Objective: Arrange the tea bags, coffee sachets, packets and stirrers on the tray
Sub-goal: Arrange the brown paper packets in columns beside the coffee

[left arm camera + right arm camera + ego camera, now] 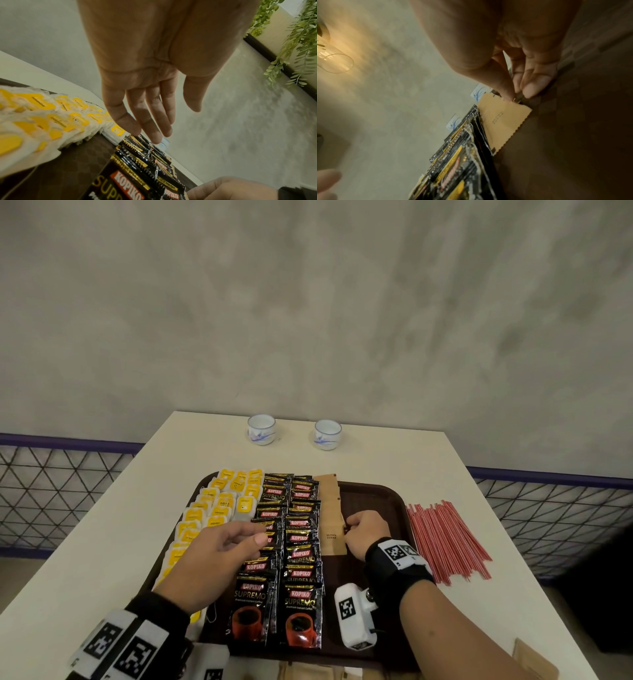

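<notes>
While the head view hides it, right hand (522,75) fingertips pinching brown sugar packet (503,119), left hand (145,94) released, fingers straight.

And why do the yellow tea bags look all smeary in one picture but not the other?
Left wrist view: the tea bags sit at the frame's edge, blurred and stretched by the wide lens. Head view: they look sharp. Right wrist view: dim and soft, with a warm yellowish glare at upper left.
</notes>
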`<state>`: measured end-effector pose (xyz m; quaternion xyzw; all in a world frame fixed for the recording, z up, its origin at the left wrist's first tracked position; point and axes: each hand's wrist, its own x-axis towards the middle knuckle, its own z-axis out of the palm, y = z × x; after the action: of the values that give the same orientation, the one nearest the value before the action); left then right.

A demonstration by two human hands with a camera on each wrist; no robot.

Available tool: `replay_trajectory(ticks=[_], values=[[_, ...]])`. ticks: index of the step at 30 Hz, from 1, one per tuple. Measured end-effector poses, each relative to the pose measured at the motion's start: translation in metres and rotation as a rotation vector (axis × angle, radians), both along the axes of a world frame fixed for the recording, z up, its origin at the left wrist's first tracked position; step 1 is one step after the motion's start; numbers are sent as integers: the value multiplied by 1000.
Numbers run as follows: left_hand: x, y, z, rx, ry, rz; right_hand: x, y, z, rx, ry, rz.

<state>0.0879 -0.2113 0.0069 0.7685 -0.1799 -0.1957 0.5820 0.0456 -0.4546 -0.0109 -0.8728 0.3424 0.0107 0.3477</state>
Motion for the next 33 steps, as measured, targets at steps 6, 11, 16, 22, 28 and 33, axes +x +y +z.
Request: replay_trajectory(ticks=[6, 11, 16, 22, 28, 33], values=[[-2, -1, 3, -1, 12, -3, -3, 0, -5, 22, -25, -30], [-3, -1, 5, -1, -2, 2, -4, 0, -7, 41, -33, -35], [-6, -1, 8, 17, 5, 13, -4, -1, -10, 57, -36, -39], [-7, 1, 11, 16, 15, 24, -1, -3, -8, 60, -36, -55], [-5, 4, 6, 23, 14, 27, 19, -9, -3, 62, -77, -100], [-4, 6, 4, 54, 16, 49, 40, -9, 1, 78, -53, -101]])
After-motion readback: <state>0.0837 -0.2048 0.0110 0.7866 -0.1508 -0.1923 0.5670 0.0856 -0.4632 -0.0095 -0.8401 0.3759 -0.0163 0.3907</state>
